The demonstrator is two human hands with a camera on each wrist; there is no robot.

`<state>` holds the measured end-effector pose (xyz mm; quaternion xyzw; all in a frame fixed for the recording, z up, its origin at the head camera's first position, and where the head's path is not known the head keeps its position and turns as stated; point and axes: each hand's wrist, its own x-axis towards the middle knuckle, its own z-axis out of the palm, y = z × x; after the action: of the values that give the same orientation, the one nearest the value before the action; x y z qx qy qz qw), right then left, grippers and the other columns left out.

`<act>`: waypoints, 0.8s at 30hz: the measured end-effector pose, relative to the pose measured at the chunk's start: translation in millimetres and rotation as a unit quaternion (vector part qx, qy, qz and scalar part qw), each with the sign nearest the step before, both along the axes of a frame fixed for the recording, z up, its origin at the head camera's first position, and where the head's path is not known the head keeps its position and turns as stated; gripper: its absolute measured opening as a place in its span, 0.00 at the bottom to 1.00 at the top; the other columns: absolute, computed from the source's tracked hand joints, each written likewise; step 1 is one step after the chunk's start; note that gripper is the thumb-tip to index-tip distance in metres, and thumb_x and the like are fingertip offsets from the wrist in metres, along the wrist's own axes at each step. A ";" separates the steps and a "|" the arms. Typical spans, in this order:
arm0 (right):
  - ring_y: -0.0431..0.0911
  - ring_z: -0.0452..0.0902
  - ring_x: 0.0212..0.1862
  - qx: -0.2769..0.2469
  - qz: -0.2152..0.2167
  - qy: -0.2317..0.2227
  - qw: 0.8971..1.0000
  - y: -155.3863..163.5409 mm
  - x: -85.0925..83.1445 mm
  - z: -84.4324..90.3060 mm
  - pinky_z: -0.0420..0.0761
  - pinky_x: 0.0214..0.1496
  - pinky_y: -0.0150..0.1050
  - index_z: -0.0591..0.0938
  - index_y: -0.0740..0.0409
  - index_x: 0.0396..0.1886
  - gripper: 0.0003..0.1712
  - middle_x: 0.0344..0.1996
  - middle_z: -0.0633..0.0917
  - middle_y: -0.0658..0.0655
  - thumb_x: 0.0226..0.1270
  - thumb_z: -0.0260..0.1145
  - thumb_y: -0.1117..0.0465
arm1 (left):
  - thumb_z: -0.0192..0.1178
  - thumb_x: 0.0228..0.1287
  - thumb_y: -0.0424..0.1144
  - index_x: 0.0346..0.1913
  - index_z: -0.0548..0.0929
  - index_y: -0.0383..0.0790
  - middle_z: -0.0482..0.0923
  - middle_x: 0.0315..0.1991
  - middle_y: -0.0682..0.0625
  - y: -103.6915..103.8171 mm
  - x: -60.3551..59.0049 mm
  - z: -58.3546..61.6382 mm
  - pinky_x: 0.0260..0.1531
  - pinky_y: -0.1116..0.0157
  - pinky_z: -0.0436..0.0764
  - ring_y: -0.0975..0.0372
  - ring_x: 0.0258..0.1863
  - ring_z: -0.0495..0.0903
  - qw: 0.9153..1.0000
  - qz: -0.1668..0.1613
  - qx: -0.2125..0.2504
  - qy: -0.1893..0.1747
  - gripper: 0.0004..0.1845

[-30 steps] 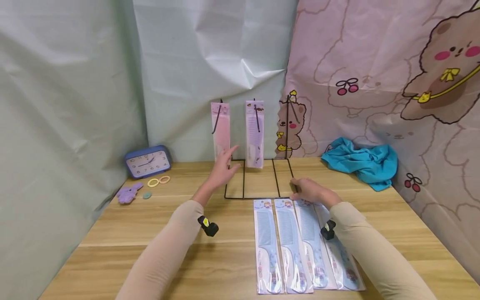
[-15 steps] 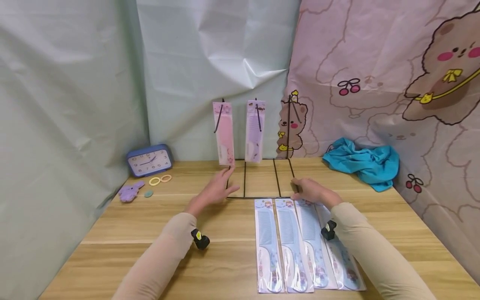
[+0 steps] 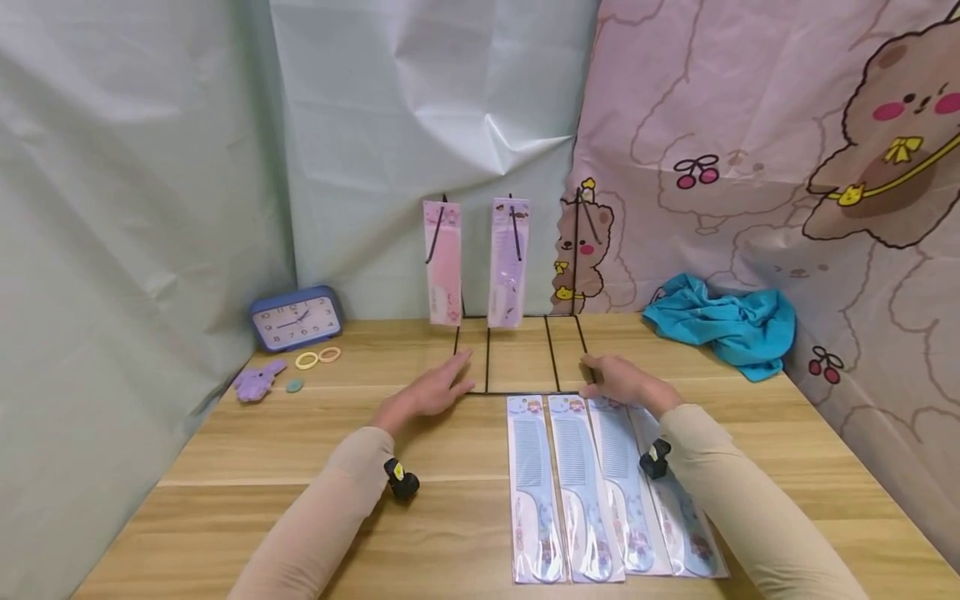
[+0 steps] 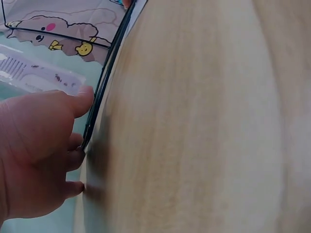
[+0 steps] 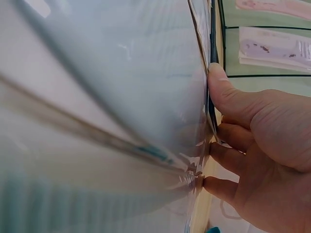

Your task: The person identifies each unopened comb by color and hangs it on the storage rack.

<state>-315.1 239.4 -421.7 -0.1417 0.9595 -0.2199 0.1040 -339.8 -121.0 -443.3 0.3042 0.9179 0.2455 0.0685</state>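
Left hand (image 3: 427,392) lowered onto thin black wire rack (image 3: 517,354) base, fingers flat, right hand (image 3: 618,382) resting spread on its corner.

Head view bright and evenly lit, sharp across the table (image 3: 262,450), with soft shadows under both arms; edges bow slightly; left wrist view soft, wood smeared by blur; right wrist view mostly a blurred, glaring plastic sheet (image 5: 107,111), hand (image 5: 262,145) sharper.
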 end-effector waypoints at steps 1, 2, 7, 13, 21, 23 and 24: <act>0.55 0.73 0.54 -0.001 -0.003 -0.004 1.000 0.0 0.0 -0.2 0.71 0.66 0.58 0.62 0.67 0.76 0.42 0.64 0.74 0.71 0.70 0.69 0.55 | 0.46 0.81 0.46 0.79 0.47 0.33 0.45 0.79 0.35 0.3 0.4 -0.4 0.75 0.48 0.49 0.46 0.77 0.47 1.000 0.001 -0.005 0.000 0.35; 0.56 0.73 0.54 0.000 -0.004 -0.005 1.000 0.0 0.3 -0.2 0.71 0.66 0.59 0.61 0.67 0.76 0.42 0.65 0.74 0.71 0.70 0.69 0.56 | 0.45 0.81 0.46 0.79 0.47 0.34 0.45 0.79 0.35 0.1 0.4 -1.3 0.75 0.48 0.48 0.46 0.77 0.47 1.000 0.002 -0.011 -0.001 0.35; 0.55 0.73 0.51 -0.002 0.004 -0.002 1.000 1.0 -0.7 -0.7 0.74 0.62 0.57 0.62 0.67 0.76 0.41 0.61 0.76 0.70 0.70 0.68 0.56 | 0.42 0.82 0.48 0.80 0.51 0.41 0.44 0.79 0.34 1.5 1.1 -2.0 0.73 0.41 0.47 0.44 0.77 0.46 0.999 0.007 -0.045 -0.006 0.31; 0.55 0.73 0.48 0.000 0.009 0.002 1.000 1.5 -0.9 0.3 0.76 0.58 0.55 0.64 0.67 0.75 0.41 0.57 0.79 0.67 0.69 0.69 0.56 | 0.41 0.82 0.50 0.78 0.60 0.52 0.44 0.77 0.28 12.0 2.6 0.5 0.71 0.36 0.48 0.40 0.76 0.47 0.996 0.018 -0.092 0.007 0.27; 0.54 0.73 0.48 0.000 0.007 0.002 1.000 0.6 1.0 1.5 0.76 0.59 0.55 0.63 0.67 0.75 0.41 0.56 0.79 0.67 0.69 0.69 0.56 | 0.42 0.81 0.52 0.76 0.65 0.56 0.44 0.75 0.24 18.3 4.8 0.5 0.70 0.36 0.50 0.38 0.76 0.46 0.993 0.022 -0.114 0.013 0.25; 0.54 0.73 0.49 0.000 0.006 0.002 1.000 0.3 0.8 1.8 0.75 0.60 0.56 0.63 0.68 0.75 0.41 0.58 0.78 0.68 0.69 0.69 0.56 | 0.42 0.80 0.54 0.76 0.65 0.57 0.43 0.75 0.24 17.6 4.7 0.6 0.71 0.37 0.49 0.38 0.76 0.45 0.993 0.023 -0.112 0.007 0.26; 0.54 0.73 0.50 0.001 0.005 0.002 1.000 0.3 0.8 2.0 0.75 0.61 0.56 0.63 0.68 0.75 0.42 0.60 0.77 0.69 0.69 0.69 0.56 | 0.42 0.80 0.55 0.76 0.65 0.57 0.43 0.75 0.25 17.2 4.7 0.7 0.71 0.37 0.49 0.38 0.76 0.44 0.994 0.022 -0.111 0.004 0.27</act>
<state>-314.3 239.7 -419.7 -0.1468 0.9593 -0.2178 0.1033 -335.2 -103.7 -442.6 0.2749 0.9464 0.1421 0.0929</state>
